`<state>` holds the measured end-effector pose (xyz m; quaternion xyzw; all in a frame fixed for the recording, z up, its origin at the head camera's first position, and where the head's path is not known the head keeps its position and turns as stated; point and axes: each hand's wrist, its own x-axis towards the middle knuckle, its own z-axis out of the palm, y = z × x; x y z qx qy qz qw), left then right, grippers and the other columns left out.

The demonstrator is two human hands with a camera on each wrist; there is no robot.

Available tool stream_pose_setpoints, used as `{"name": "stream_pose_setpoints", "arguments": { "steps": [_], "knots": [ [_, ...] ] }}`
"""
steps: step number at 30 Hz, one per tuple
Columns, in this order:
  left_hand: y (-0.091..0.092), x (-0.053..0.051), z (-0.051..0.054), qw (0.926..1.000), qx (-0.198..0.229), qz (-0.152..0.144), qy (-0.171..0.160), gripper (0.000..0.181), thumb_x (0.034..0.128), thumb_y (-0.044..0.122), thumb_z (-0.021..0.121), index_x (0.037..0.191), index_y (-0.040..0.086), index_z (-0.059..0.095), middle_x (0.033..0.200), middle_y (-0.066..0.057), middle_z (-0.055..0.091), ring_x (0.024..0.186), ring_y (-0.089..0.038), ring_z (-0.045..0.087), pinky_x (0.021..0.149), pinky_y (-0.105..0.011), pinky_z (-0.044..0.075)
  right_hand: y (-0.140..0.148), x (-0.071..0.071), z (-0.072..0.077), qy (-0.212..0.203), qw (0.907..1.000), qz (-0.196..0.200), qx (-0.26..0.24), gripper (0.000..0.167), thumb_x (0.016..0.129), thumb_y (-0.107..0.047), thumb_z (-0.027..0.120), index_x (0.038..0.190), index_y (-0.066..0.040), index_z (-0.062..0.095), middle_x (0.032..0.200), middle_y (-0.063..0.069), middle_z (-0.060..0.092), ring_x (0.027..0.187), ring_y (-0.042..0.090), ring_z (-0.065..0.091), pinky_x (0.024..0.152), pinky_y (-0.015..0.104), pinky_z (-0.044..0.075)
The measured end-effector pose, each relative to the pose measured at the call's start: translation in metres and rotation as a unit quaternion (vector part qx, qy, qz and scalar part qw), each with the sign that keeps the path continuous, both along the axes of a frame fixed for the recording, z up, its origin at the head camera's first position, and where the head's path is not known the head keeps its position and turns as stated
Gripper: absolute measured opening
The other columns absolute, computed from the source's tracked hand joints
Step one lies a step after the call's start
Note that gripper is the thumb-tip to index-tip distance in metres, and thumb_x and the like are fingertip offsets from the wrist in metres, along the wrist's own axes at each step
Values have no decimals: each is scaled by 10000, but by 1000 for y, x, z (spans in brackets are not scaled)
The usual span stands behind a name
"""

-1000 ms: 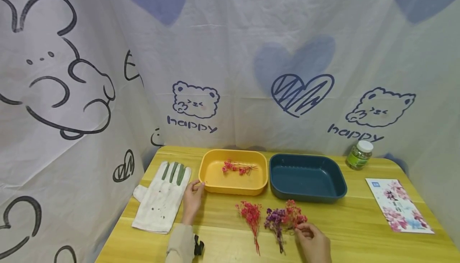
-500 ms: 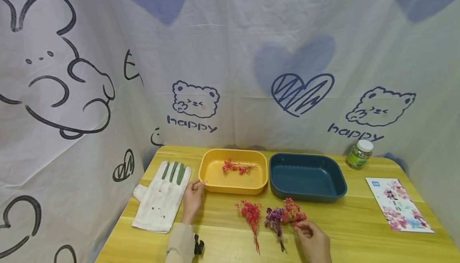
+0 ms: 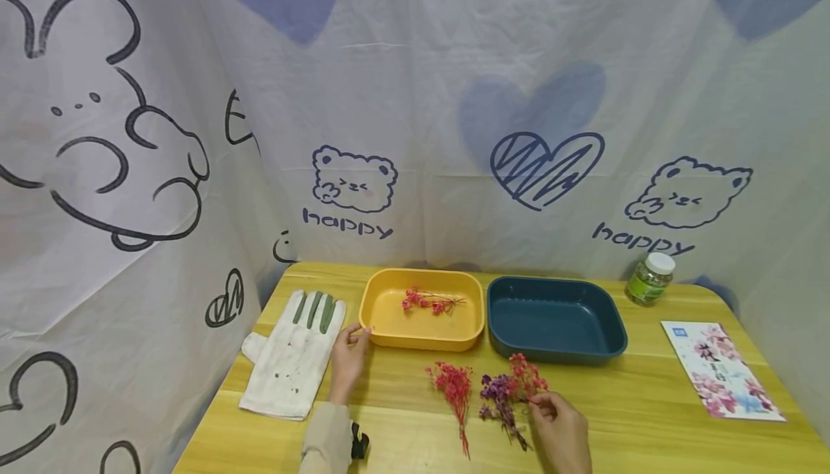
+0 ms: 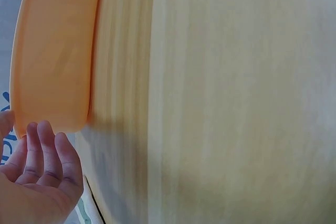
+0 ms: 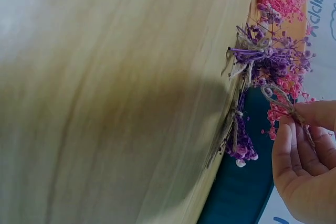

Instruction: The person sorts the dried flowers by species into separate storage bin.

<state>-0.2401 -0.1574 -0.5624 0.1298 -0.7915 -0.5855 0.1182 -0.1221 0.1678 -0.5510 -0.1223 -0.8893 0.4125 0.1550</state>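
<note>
Right hand (image 3: pixel 561 431) pinches pink bunch (image 3: pixel 525 374) by stems, in front of blue tray (image 3: pixel 554 351). Left hand (image 3: pixel 348 360) holds yellow tray (image 3: pixel 424 343) by near left corner. Best: light pinch, ease heads clear of purple bunch (image 3: pixel 499 396); florets likely brittle. Heads overlap; snagging unclear. Stem ends partly hidden by fingers; left thumb cut off in left wrist view.

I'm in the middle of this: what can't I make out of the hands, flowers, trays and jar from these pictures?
Head: stem ends of the held pink bunch, hidden by the right hand.
Head: small print on the jar, too small to read.
Left wrist: most of the left hand's thumb, cut off by the left edge.
Left wrist: one end of the yellow tray, cut off by the top edge.
Right wrist: part of the dark blue tray, cut off by the bottom edge.
</note>
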Motion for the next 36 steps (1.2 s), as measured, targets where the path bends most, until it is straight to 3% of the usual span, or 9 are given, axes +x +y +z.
{"name": "stream_pose_setpoints", "arguments": {
  "steps": [20, 28, 36],
  "knots": [
    [0, 2, 3, 9999, -34, -82, -127, 351, 953, 184, 583, 1200, -65, 565, 826, -136, 601, 635, -146, 530, 584, -267, 407, 3, 8, 15, 722, 9969, -166, 265, 130, 737, 91, 711, 789, -21, 672, 724, 35, 637, 608, 27, 532, 547, 211, 466],
    [-1, 2, 2, 9999, 0, -85, -133, 361, 953, 199, 585, 1200, -63, 566, 829, -136, 598, 642, -150, 531, 578, -256, 401, -2, 4, 17, 899, 9950, -299, -318, 121, 742, 88, 736, 824, 14, 688, 726, 86, 676, 599, -45, 532, 549, 116, 452],
    [0, 1, 2, 10000, -11, -34, -58, 361, 947, 198, 596, 1183, -74, 569, 809, -141, 596, 630, -148, 529, 564, -233, 391, -8, -4, 20, 492, 9883, -217, -1427, 166, 806, 20, 720, 951, 59, 649, 841, 141, 674, 680, -48, 558, 615, 135, 482]
  ]
}}
